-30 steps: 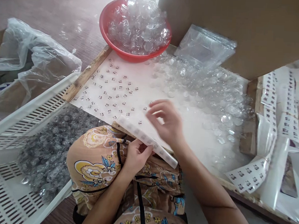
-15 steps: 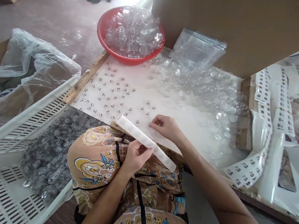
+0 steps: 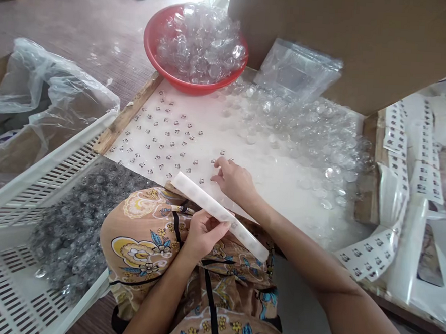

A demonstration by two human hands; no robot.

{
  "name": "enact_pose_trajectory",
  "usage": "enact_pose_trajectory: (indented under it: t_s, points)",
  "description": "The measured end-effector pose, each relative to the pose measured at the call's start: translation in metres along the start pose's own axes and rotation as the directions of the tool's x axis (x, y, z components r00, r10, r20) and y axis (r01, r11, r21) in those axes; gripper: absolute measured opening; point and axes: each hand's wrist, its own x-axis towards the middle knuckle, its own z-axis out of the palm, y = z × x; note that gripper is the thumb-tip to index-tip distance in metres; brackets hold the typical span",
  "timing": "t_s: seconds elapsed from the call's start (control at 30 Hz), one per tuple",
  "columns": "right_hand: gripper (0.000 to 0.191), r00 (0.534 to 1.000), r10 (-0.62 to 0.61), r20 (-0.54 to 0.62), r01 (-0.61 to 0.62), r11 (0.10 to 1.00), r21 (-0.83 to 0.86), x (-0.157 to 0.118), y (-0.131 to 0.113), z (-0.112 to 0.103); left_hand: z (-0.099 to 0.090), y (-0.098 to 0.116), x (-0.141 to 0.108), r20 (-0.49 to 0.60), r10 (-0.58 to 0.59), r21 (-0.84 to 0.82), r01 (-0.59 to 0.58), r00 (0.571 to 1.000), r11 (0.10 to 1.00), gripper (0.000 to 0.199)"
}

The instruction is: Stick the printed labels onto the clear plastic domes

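Observation:
Above my lap, my left hand [image 3: 206,235] pinches a long white strip of backing paper [image 3: 220,212] between thumb and fingers. The strip slants from upper left to lower right. Over the white board [image 3: 278,190], my right hand [image 3: 235,183] has its thumb and index finger apart, with nothing visible between them. Its fingertips are beside small printed pieces near the board's middle. Many small clear pieces with dark printed figures [image 3: 171,143] are spread over the board's left part. A heap of clear round pieces [image 3: 316,127] covers its back right.
A red basin [image 3: 150,46] full of clear pieces stands at the back. A white crate [image 3: 8,275] with clear pieces is at the left. Sticker sheets [image 3: 369,254] lie at the right; a cardboard panel [image 3: 329,32] rises behind.
My right hand has moved left and slightly forward over the board, and its thumb and index finger have parted. My left hand still holds the strip in nearly the same place.

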Motion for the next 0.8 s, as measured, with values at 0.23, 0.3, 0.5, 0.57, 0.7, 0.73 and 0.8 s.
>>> enact_pose_trajectory:
  t_s: [0.23,0.3,0.5,0.57,0.7,0.73,0.8]
  points:
    - [0.01,0.981,-0.121,-0.153,0.152,0.966,0.21,-0.006,0.002,-0.014,-0.001,0.013,-0.008,0.291,0.037,-0.42,0.093,0.956,0.903,0.021]
    - [0.02,0.933,-0.265,-0.245,0.332,0.896,0.294,-0.018,0.0,-0.032,-0.001,0.011,-0.009,0.353,0.063,-0.551,0.153,0.933,0.821,0.026]
    - [0.027,0.677,-0.715,-0.171,0.728,0.618,0.297,-0.035,-0.025,-0.078,-0.02,-0.02,-0.012,0.361,-0.034,-0.457,0.208,0.932,0.865,0.059]
    - [0.015,0.649,-0.755,-0.095,0.732,0.585,0.349,-0.036,-0.028,-0.08,-0.025,-0.024,-0.013,0.293,-0.103,-0.289,0.191,0.951,0.938,0.063]
    - [0.016,0.785,-0.619,-0.036,0.545,0.661,0.516,-0.041,-0.017,-0.076,-0.016,-0.008,-0.008,0.197,-0.057,-0.113,0.081,0.979,0.99,0.065]
    - [0.016,0.844,-0.536,-0.023,0.456,0.694,0.557,-0.044,-0.013,-0.074,-0.011,-0.002,-0.006,0.131,0.022,-0.119,-0.006,0.991,0.993,0.064]
    - [0.016,0.924,-0.381,0.023,0.288,0.734,0.615,-0.05,-0.006,-0.07,-0.003,0.006,0.0,-0.041,0.193,-0.14,-0.196,0.98,0.971,0.06]
